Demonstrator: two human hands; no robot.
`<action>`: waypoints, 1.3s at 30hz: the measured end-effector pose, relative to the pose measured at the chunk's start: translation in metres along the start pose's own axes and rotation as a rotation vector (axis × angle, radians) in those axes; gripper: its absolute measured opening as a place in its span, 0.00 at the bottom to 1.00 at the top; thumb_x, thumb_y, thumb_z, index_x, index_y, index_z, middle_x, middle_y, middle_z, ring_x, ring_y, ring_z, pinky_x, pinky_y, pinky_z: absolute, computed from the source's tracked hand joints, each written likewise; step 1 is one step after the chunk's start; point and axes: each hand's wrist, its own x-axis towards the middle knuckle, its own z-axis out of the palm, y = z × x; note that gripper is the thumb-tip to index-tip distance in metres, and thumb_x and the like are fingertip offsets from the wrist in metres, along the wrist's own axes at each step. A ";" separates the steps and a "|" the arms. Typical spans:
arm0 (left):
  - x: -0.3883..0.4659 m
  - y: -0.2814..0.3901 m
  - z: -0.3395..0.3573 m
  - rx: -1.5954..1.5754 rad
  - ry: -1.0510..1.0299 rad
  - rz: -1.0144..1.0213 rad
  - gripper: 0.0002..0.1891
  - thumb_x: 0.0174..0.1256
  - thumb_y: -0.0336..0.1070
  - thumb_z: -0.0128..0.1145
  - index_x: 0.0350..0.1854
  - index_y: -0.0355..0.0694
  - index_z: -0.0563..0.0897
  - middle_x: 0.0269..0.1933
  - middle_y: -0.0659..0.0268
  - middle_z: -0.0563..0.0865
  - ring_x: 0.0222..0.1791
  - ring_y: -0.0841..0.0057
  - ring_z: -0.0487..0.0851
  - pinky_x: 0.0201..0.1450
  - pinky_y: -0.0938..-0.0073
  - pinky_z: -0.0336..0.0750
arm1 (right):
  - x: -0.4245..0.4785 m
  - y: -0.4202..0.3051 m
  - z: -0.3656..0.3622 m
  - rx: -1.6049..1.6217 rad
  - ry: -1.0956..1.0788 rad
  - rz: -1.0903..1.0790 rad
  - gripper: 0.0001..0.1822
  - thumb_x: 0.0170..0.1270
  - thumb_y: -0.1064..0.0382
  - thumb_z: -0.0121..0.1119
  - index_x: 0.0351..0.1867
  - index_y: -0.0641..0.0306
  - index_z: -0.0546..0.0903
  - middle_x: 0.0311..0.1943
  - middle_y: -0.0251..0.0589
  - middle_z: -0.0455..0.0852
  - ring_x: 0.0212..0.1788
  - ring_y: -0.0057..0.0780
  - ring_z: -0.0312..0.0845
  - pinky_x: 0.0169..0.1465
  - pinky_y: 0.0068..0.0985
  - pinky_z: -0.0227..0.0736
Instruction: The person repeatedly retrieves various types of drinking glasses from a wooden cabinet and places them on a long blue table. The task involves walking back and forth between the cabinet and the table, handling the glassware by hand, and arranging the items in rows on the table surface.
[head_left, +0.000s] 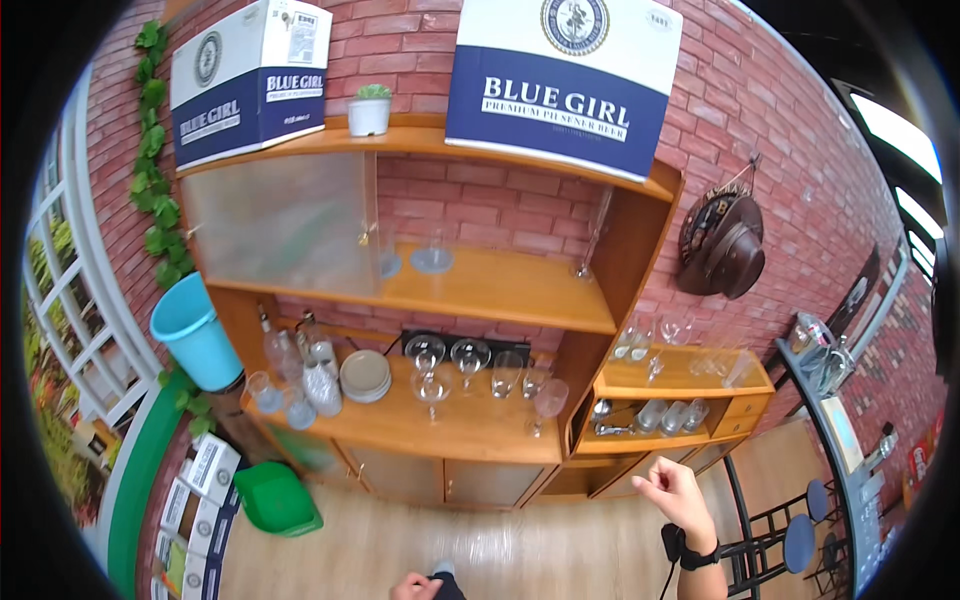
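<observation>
My right hand (673, 491) is raised at the lower right with its fingers curled in, nothing visible in it. A black band (699, 556) with a cable is around its wrist. Behind the hand stands a low wooden sideboard (637, 444) with upturned glasses (673, 417) in its middle shelf. My left hand (416, 587) is cut off by the bottom edge, beside my dark trouser leg (448, 589); whether it holds anything is hidden. Ahead, a wooden cabinet (480, 448) carries stemmed glasses (431, 388), a pink goblet (551, 399), stacked plates (365, 375) and glass bottles (279, 352).
Large beer cartons (562, 82) and a potted succulent (370, 112) top the cabinet. To the left are a blue bucket (191, 337), a green bin (274, 499) and stacked boxes (206, 517). Blue-seated stools (799, 544) and a bar counter (840, 457) stand right. A brown hat (724, 251) hangs above.
</observation>
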 end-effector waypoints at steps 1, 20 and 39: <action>0.018 0.005 -0.015 -0.046 0.045 -0.022 0.09 0.59 0.33 0.55 0.23 0.39 0.70 0.19 0.73 0.66 0.21 0.86 0.62 0.23 0.83 0.61 | 0.017 -0.034 0.003 -0.080 -0.052 -0.004 0.18 0.54 0.63 0.62 0.17 0.62 0.63 0.13 0.25 0.59 0.19 0.13 0.52 0.21 0.16 0.52; 0.205 0.083 -0.015 -0.342 0.209 0.198 0.09 0.59 0.31 0.56 0.26 0.45 0.68 0.17 0.80 0.62 0.16 0.91 0.58 0.19 0.88 0.53 | 0.459 -0.003 0.032 0.968 0.226 0.358 0.08 0.57 0.72 0.50 0.39 0.71 0.71 0.40 0.44 0.75 0.40 0.31 0.74 0.34 0.21 0.77; 0.276 0.157 0.033 -0.373 0.051 0.192 0.12 0.62 0.34 0.53 0.22 0.45 0.65 0.15 0.80 0.62 0.14 0.94 0.56 0.15 0.89 0.48 | 0.474 0.003 0.059 0.795 0.105 0.389 0.08 0.57 0.66 0.57 0.36 0.66 0.74 0.29 0.36 0.77 0.30 0.28 0.79 0.33 0.18 0.79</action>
